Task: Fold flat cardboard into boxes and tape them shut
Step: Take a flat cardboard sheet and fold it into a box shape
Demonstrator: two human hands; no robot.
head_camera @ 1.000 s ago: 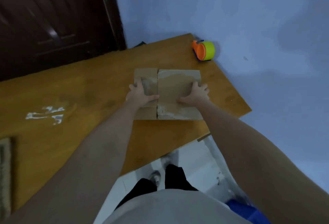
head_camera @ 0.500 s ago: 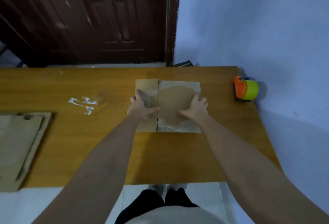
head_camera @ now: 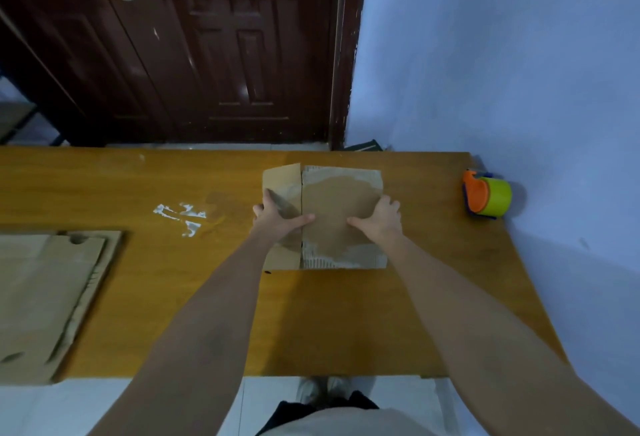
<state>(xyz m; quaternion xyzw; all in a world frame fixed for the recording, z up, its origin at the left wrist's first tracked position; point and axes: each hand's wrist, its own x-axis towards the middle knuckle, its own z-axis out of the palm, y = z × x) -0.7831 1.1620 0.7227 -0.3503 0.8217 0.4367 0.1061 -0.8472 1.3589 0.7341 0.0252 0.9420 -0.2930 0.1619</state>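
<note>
Our left hand (head_camera: 277, 219) and right hand (head_camera: 379, 219) press the cardboard box (head_camera: 332, 214) flaps closed, fingers flat; the tape dispenser (head_camera: 486, 195) waits untouched, taping remains.

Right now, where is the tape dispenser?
The tape dispenser stands at the table's far right corner by the wall, to the right of the box and apart from it.
</note>
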